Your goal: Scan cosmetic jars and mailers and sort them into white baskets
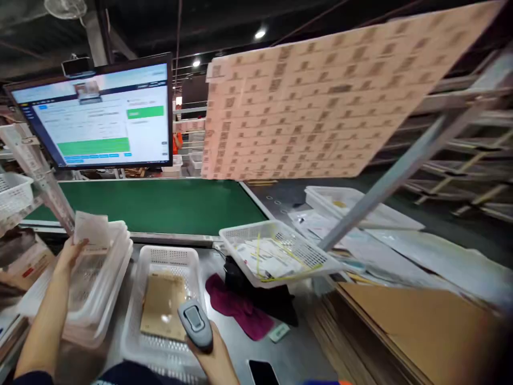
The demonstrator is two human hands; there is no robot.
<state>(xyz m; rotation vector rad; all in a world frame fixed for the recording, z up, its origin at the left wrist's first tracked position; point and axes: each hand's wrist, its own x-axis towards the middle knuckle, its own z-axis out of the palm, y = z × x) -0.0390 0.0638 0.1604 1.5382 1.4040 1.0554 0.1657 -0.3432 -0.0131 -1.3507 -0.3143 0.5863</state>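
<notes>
I count two bare hands at work here: the left hand (72,252) pinches one white paper slip (91,229) by its lower edge, above a stack of nested white baskets (127,256) whose exact number I can't tell, and the right hand (215,350) is wrapped round one grey handheld scanner (195,324). The scanner is over the right side of a single white basket (188,255), in which one flat brown package (162,305) lies. Beyond are one monitor (108,117), one green belt (168,206) and one large sheet of printed codes (296,112). To the right I see one basket of papers (268,256), one maroon cloth (236,307) and one dark phone (262,372). The belt's pale near rim runs just behind the package's basket. Between that basket and the stack only a narrow strip of metal tabletop (296,353) shows; a wider stretch opens around the phone, bounded on the right by the edges of piled brown cardboard (417,321). Inside the basket, the package leaves a margin on both sides, tighter at the left wall.
</notes>
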